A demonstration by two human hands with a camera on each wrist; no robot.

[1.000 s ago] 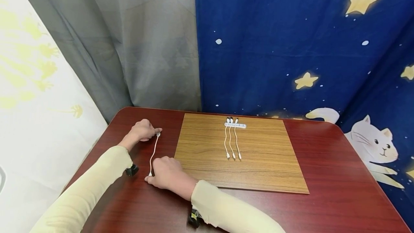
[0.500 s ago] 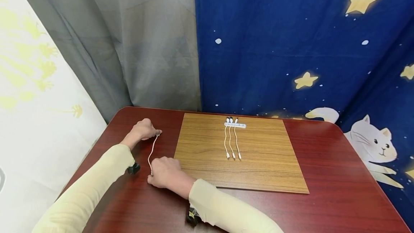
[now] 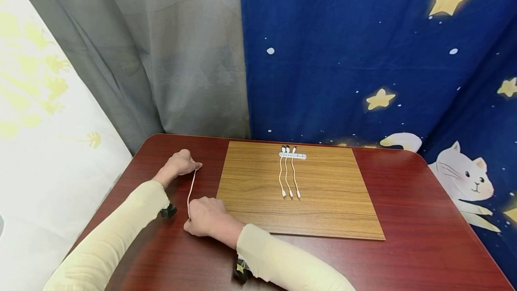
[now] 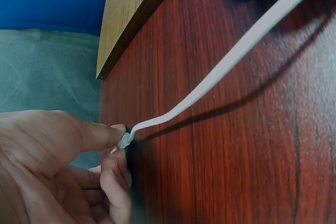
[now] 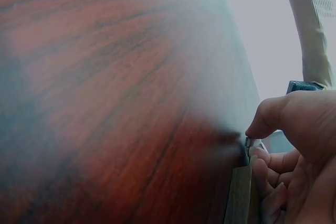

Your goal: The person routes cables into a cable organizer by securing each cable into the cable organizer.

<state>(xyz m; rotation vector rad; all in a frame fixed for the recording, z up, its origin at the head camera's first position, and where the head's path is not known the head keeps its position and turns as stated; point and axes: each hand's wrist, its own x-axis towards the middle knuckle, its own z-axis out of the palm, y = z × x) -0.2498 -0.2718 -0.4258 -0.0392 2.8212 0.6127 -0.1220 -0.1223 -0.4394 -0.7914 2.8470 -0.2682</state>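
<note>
A short white charging cable [image 3: 191, 188] stretches between my two hands at the left of the table. My left hand [image 3: 180, 162] pinches its far end between thumb and fingers; in the left wrist view the white plug [image 4: 125, 140] shows partly between the fingertips, and the cord [image 4: 210, 80] runs above the table with its shadow below. My right hand [image 3: 207, 216] pinches the near end, and a bit of metal connector [image 5: 248, 142] peeks out between thumb and finger in the right wrist view.
A wood-grain board [image 3: 331, 210] lies on the dark red table [image 3: 420, 219], right of my hands. Near its far edge a white cable clip strip [image 3: 299, 156] holds three white cables [image 3: 286, 174] side by side. Curtains [image 3: 323, 58] stand behind the table.
My right hand has shifted slightly right and closed over the near plug, which is now hidden in the head view. The left hand has barely moved; the cord looks straighter.
</note>
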